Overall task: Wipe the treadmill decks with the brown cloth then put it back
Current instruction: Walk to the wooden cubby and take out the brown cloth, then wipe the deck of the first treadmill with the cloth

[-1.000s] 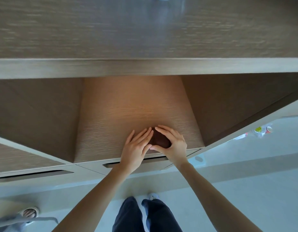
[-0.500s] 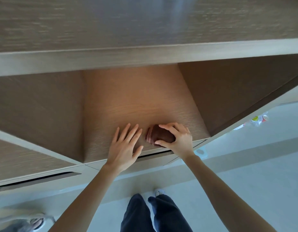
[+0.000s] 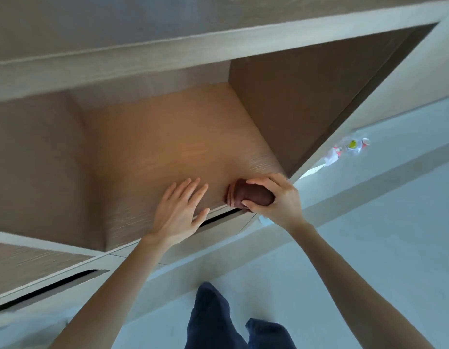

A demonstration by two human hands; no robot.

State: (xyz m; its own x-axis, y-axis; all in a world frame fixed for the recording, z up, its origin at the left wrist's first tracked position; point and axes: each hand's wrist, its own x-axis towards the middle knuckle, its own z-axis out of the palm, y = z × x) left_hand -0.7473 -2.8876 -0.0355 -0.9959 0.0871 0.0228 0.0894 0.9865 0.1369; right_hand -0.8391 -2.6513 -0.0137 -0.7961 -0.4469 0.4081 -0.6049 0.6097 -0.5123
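Gripping the brown cloth [image 3: 251, 196] at the shelf [image 3: 168, 147] edge, the right hand [image 3: 278, 200] seems poised to lift it; the left hand [image 3: 180, 210] lies spread, empty.

I have one view: a wide-angle head camera facing forward and down into a shelf compartment [image 3: 168, 147], frame tilted. It sits near the left hand [image 3: 179, 210] and right hand [image 3: 281, 200], with the floor [image 3: 369, 248] and legs [image 3: 213, 318] below.

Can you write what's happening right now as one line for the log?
right hand: grips cloth | left hand: open, apart from cloth | cloth: folded, at shelf front edge
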